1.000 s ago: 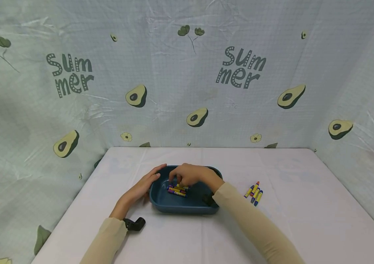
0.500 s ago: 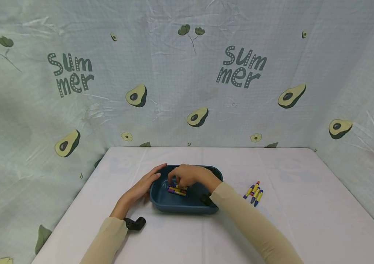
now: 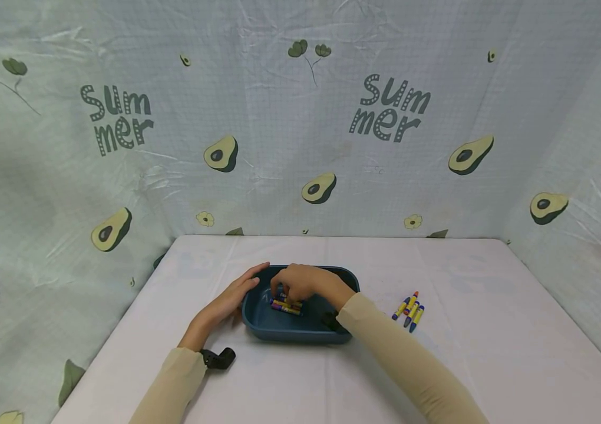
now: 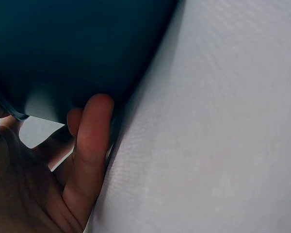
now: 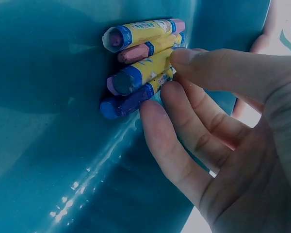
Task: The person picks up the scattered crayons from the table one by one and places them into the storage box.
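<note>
A dark blue plastic tray (image 3: 300, 337) stands on the table, with several crayons (image 3: 286, 308) in yellow wrappers lying together inside it. My left hand (image 3: 234, 297) grips the tray at its left end, thumb at the rim. In the left wrist view, its fingers (image 4: 94, 131) press on the outer wall. My right hand (image 3: 303, 281) reaches down into the tray. In the right wrist view, its thumb and fingers pinch the end of a blue-green crayon (image 5: 148, 69) in the bunch. The crayons lie side by side, their far ends partly hidden by the fingers.
Several more crayons (image 3: 409, 309) lie in a loose group on the white table (image 3: 470, 341), right of the tray. Behind the table hangs a pale curtain (image 3: 258, 88) printed with avocados. A black wrist camera (image 3: 218, 358) juts from the left wrist.
My right hand has shifted very slightly left over the crayons in the tray. My left hand keeps its place on the tray. The loose crayons on the table have not moved.
</note>
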{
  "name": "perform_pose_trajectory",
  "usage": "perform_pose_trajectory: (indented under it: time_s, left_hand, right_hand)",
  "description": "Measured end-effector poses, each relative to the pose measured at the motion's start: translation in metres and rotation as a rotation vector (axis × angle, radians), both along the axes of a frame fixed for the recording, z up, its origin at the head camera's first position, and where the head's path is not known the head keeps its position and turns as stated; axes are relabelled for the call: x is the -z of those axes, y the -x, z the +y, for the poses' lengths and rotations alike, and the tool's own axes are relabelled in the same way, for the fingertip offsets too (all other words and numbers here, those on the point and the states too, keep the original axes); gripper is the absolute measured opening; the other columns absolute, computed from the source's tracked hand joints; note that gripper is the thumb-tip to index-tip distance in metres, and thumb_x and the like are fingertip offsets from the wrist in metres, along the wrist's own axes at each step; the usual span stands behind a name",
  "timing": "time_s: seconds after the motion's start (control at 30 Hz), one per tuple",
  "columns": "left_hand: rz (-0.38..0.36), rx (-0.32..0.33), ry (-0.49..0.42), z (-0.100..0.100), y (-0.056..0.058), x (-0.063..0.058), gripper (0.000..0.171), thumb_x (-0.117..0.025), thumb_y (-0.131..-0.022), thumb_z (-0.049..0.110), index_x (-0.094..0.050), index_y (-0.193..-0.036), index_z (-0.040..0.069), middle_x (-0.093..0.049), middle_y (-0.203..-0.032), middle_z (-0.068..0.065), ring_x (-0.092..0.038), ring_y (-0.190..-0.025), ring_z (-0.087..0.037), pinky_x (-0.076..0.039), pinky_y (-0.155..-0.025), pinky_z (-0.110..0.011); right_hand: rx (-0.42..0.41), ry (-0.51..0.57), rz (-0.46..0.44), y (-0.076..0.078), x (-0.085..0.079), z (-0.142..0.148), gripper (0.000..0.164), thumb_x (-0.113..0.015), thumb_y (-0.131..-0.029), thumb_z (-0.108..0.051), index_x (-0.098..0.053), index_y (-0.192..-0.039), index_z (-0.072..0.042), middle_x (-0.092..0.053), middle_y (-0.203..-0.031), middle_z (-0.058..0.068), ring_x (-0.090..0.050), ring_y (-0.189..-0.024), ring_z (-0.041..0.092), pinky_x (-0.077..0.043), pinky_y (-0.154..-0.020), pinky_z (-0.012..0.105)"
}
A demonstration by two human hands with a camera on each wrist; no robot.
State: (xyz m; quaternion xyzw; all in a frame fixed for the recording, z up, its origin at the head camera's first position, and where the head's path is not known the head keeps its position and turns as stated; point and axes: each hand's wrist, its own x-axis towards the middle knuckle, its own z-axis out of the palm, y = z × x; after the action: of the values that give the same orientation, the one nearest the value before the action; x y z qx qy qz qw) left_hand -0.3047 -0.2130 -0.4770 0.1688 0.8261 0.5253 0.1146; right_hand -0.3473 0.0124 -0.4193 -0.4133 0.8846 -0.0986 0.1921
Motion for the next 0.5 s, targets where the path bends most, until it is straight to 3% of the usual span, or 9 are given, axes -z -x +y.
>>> perform_pose_trajectory:
  time_s: [0.5]
  left_hand:
    - [-0.011,-0.013,-0.008,0.001,0.001,-0.001,0.051,-0.028,-0.114,0.032,-0.026,-0.165,0.029,-0.019,-0.174,-0.007,-0.019,-0.159,-0.039,-0.020,-0.124,-0.065]
  right_hand:
    - [-0.007,0.049,0.001,-0.001,-0.014,0.014,0.034,-0.068,-0.095,-0.004,-0.072,-0.125,-0.018,-0.073,-0.093,0.000,-0.063,-0.076,0.010,-0.052,-0.068,0.025]
